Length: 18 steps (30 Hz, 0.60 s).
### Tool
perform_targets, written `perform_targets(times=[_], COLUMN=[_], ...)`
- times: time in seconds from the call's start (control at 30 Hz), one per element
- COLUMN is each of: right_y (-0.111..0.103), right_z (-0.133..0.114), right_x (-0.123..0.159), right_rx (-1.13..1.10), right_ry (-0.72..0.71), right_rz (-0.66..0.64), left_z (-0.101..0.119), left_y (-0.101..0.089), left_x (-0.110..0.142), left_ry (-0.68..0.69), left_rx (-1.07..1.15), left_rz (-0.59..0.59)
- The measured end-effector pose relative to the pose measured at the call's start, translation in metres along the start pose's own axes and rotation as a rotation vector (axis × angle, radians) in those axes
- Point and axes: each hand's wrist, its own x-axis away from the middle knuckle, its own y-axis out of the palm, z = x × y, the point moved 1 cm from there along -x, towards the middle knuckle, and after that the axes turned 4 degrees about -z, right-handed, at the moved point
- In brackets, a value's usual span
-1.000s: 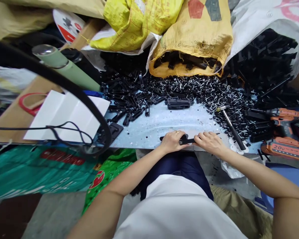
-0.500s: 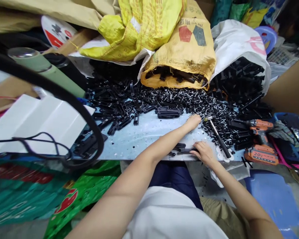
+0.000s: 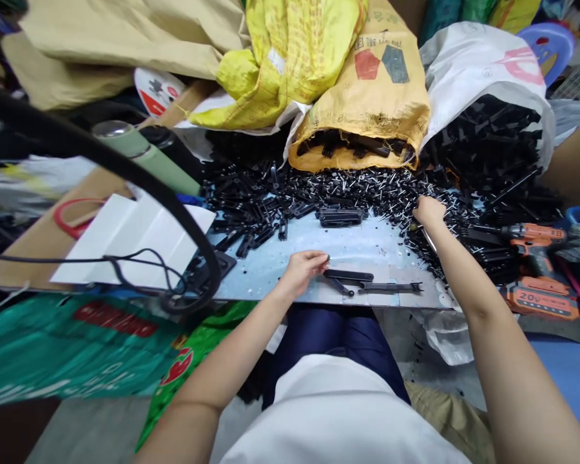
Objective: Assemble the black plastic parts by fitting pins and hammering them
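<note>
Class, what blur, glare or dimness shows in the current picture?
Head view: the black tube looks soft; head view: a pale sheen lies on the blue tabletop; head view: black parts inside the white sack merge into darkness.

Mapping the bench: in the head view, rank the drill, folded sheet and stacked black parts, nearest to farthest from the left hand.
1. Stacked black parts, beyond the left hand, slightly right.
2. Folded sheet, left side.
3. Drill, far right.

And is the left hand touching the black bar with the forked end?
Apart: the head view shows the forked black bar lying right of the left hand, with a clear gap between.
</note>
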Motion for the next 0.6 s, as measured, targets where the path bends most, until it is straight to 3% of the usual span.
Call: perform_targets(times=[0.13, 0.33, 0.5, 0.6], right_y=[0.002, 0.011, 0.013, 0.013], right_z=[-0.005, 0.013, 0.027, 0.024], right_x=[-0.005, 0.004, 0.04, 0.073], right_rx=[0.019, -0.122, -0.34, -0.477], right_ry=[0.051, -0.068, -0.207, -0.306], right_rz=[0.012, 0.207, 0.41, 0.396], left_z=[-0.013, -0.022, -0.016, -0.011], left_y=[-0.016, -0.008, -0.008, -0.014], left_x=[0.02, 0.02, 0.012, 0.008], left_ry=[-0.147, -0.098, -0.049, -0.095], left_rx=[0.214, 0.181, 0.017, -0.065], left_rz=[0.038, 0.056, -0.003, -0.064])
